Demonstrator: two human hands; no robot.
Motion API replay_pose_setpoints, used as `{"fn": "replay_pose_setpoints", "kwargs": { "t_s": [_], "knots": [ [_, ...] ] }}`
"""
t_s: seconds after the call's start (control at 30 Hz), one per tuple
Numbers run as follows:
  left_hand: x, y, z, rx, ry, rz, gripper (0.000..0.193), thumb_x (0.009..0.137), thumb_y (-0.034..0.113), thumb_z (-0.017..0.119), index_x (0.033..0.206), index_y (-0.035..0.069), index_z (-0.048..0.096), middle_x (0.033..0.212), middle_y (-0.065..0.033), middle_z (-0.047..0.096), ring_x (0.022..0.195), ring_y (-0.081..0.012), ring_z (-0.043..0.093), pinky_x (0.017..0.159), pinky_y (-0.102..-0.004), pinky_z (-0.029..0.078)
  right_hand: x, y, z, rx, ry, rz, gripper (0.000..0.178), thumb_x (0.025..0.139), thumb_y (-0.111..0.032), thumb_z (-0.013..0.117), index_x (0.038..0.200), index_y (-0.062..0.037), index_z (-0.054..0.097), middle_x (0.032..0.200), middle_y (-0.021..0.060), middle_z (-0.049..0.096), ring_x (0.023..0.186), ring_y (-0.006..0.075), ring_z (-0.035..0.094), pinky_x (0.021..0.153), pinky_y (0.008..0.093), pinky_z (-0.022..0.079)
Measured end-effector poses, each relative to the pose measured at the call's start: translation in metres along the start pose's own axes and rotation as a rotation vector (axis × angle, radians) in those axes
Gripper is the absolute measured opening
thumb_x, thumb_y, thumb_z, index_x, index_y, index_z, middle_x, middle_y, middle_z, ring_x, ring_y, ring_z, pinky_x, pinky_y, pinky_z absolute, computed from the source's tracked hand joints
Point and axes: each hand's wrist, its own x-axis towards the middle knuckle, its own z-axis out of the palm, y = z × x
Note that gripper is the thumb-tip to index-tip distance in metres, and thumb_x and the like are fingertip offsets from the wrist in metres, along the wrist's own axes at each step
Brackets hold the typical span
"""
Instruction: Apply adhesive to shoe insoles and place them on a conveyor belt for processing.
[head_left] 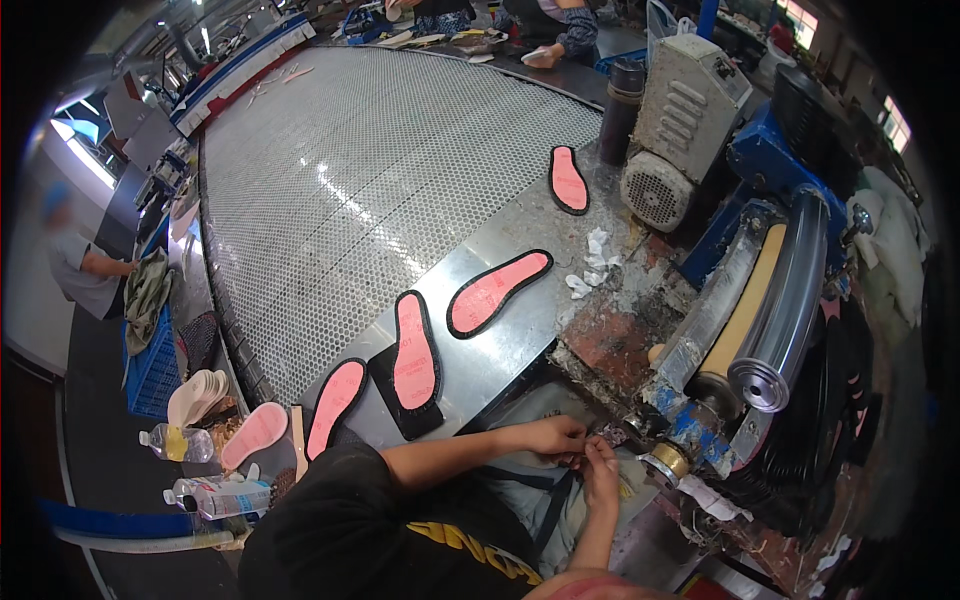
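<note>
My left hand (556, 436) and my right hand (601, 468) meet over my lap, just beyond the metal table's near edge. The fingers of both are pinched together at the tips. Whatever lies between them is too small or hidden to make out. To their upper left, several pink insoles with black rims lie spread out: one insole (413, 350) overlaps a black flat piece (412, 425), a tilted insole (500, 292) lies to its right, and another insole (335, 408) rests close to my left upper arm. Farther off is a smaller-looking insole (568, 182).
A perforated conveyor bed (380, 180) stretches away ahead. At right stands a machine with a chrome roller (785, 310), beside a grey motor (680, 125). White scraps (594, 265) litter the worktop. Plastic bottles (225, 497) stand at left. Other people work at left and far ahead.
</note>
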Motion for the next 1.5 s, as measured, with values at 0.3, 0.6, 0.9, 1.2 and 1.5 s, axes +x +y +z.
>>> {"fn": "replay_pose_setpoints", "kwargs": {
  "t_s": [0.3, 0.6, 0.9, 1.2, 1.5],
  "knots": [
    [-0.0005, 0.0001, -0.0004, 0.039, 0.004, -0.008, 0.024, 0.098, 0.025, 0.052, 0.087, 0.004, 0.057, 0.071, -0.0023, 0.061, 0.055, -0.0087, 0.055, 0.045, -0.0240, 0.041, -0.0008, -0.0010, 0.0023, 0.009, 0.037, 0.013, 0.015, 0.092, -0.019, 0.062, 0.097, -0.0059, 0.056, 0.081, 0.0052, 0.062, 0.072, 0.0157, 0.057, 0.066, 0.0273, 0.043],
    [-0.0013, 0.0032, 0.0010, 0.039, 0.011, -0.007, 0.025, 0.098, 0.024, 0.051, 0.084, 0.004, 0.057, 0.069, -0.0030, 0.062, 0.053, -0.0097, 0.054, 0.045, -0.0248, 0.042, 0.0019, 0.0019, -0.0028, -0.009, -0.041, 0.003, 0.016, 0.092, -0.020, 0.062, 0.097, -0.0054, 0.057, 0.080, 0.0055, 0.062, 0.071, 0.0155, 0.057, 0.066, 0.0265, 0.043],
    [-0.0022, 0.0011, 0.0001, 0.059, 0.002, 0.033, 0.026, 0.098, 0.026, 0.052, 0.084, 0.005, 0.057, 0.069, -0.0022, 0.061, 0.052, -0.0093, 0.054, 0.044, -0.0247, 0.041, 0.0025, 0.0026, -0.0016, -0.020, -0.027, 0.009, 0.020, 0.092, -0.025, 0.065, 0.095, -0.0066, 0.057, 0.079, 0.0053, 0.063, 0.070, 0.0152, 0.058, 0.065, 0.0265, 0.043],
    [-0.0022, 0.0063, 0.0017, 0.037, 0.011, -0.015, 0.026, 0.098, 0.025, 0.052, 0.083, 0.005, 0.057, 0.070, -0.0022, 0.063, 0.053, -0.0085, 0.053, 0.044, -0.0242, 0.040, 0.0001, 0.0007, -0.0005, -0.044, -0.052, -0.016, 0.022, 0.090, -0.024, 0.067, 0.095, -0.0068, 0.055, 0.080, 0.0052, 0.062, 0.071, 0.0158, 0.058, 0.065, 0.0268, 0.043],
    [-0.0012, 0.0032, 0.0001, 0.074, 0.002, -0.025, 0.025, 0.098, 0.025, 0.053, 0.083, 0.005, 0.057, 0.069, -0.0019, 0.061, 0.054, -0.0089, 0.053, 0.045, -0.0250, 0.040, 0.0008, 0.0006, -0.0006, -0.019, -0.005, 0.009, 0.018, 0.092, -0.024, 0.061, 0.096, -0.0070, 0.055, 0.081, 0.0053, 0.062, 0.073, 0.0162, 0.058, 0.066, 0.0273, 0.042]
  ]
}}
